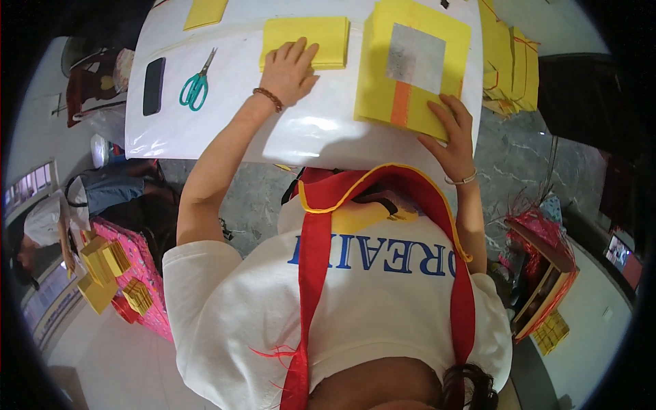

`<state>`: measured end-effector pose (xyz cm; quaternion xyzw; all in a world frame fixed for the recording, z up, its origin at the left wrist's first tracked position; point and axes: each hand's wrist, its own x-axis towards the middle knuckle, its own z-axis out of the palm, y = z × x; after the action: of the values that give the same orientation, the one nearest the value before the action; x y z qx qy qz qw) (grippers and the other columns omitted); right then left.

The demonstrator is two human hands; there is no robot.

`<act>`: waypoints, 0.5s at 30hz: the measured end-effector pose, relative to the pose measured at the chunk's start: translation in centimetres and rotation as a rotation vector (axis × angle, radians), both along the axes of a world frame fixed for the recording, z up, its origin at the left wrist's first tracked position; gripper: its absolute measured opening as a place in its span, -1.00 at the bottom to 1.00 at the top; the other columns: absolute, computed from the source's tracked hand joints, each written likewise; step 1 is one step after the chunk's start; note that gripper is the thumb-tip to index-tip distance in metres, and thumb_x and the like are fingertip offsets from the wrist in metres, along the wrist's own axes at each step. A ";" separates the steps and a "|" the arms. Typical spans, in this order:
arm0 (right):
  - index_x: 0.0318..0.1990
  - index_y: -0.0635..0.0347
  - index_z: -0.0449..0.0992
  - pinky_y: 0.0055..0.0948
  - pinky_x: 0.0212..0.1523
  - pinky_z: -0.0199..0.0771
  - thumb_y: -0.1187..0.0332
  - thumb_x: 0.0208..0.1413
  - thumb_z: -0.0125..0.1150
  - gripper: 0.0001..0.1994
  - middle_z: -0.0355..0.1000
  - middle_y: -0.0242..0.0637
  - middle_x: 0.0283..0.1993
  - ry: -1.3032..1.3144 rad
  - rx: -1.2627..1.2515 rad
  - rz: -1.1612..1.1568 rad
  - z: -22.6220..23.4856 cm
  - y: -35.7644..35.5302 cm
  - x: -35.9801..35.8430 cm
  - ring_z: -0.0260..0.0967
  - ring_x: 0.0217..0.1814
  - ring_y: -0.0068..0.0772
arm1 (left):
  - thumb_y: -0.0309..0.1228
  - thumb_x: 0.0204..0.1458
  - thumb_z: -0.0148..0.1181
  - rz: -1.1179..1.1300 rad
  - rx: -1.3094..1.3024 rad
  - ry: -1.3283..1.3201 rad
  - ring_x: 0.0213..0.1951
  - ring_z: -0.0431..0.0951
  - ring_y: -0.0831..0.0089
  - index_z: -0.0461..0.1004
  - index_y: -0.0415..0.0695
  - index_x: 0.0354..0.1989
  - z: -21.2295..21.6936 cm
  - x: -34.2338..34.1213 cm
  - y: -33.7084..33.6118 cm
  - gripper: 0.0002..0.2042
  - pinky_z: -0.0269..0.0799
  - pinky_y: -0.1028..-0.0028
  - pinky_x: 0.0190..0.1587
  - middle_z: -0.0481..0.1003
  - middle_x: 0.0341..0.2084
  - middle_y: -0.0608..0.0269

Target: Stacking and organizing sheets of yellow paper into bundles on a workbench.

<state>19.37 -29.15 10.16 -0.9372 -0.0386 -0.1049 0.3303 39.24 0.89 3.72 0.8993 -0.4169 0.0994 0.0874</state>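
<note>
My left hand (pixel 290 72) lies flat with its fingers spread on a low stack of yellow paper (pixel 331 44). A brown beaded bracelet (pixel 268 98) is round that wrist. At the near right corner of a larger, thicker yellow paper stack (pixel 379 68), my right hand (pixel 452 133) rests with its fingers apart. Two of its fingers touch the top sheet and the thumb is by the near edge. The top sheet carries a silver-grey square (pixel 417 58) and an orange strip (pixel 401 102). The lower fingers of my right hand are partly hidden.
Teal-handled scissors (pixel 195 87) and a dark phone (pixel 154 86) lie on the white-covered table (pixel 232 130), left of my left hand. Another yellow stack (pixel 205 12) is at the far edge. Red-tied yellow bundles (pixel 523 72) stand beyond the right edge. A person (pixel 51 222) is at the left.
</note>
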 end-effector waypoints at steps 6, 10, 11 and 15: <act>0.04 0.07 0.43 -0.20 0.23 0.07 0.24 -0.21 0.39 -0.45 0.17 -0.20 0.19 -0.081 0.029 -0.026 -0.8 0.2 0.1 0.03 0.25 -0.08 | -0.24 -0.09 0.18 0.068 -0.222 0.058 0.03 0.27 0.12 0.38 -0.04 0.03 4.5 -1.7 -2.6 -0.56 0.16 0.18 0.00 0.32 0.04 0.14; 0.03 0.05 0.44 -0.20 0.23 0.07 0.25 -0.21 0.39 -0.46 0.17 -0.20 0.19 -0.072 0.060 -0.041 -0.8 0.4 0.1 0.03 0.25 -0.08 | -0.33 -0.10 0.22 -0.308 -0.418 0.261 -0.14 0.38 0.15 0.45 -0.13 -0.08 8.0 -5.9 -5.3 -0.64 0.28 0.30 -0.09 0.42 -0.12 0.14; 0.03 0.05 0.45 -0.20 0.23 0.07 0.25 -0.21 0.39 -0.47 0.17 -0.21 0.19 -0.074 0.069 -0.040 -0.8 0.3 0.1 0.03 0.25 -0.08 | -0.35 -0.11 0.23 -0.430 -0.400 0.287 -0.16 0.39 0.14 0.44 -0.15 -0.07 8.6 -6.8 -5.8 -0.63 0.30 0.32 -0.10 0.42 -0.13 0.12; 0.03 0.05 0.44 -0.23 0.23 0.09 0.28 -0.22 0.40 -0.46 0.19 -0.22 0.18 -0.061 0.072 -0.007 -0.5 -0.2 0.0 0.02 0.27 -0.10 | -0.41 -0.08 0.19 -0.473 -0.286 0.206 -0.27 0.39 0.20 0.47 -0.16 -0.16 9.8 -7.7 -7.2 -0.73 0.34 0.35 -0.21 0.43 -0.27 0.17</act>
<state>19.37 -29.30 9.69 -0.9212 -0.0418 -0.1360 0.3622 31.53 -6.32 13.54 0.7610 -0.5856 0.0420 0.2759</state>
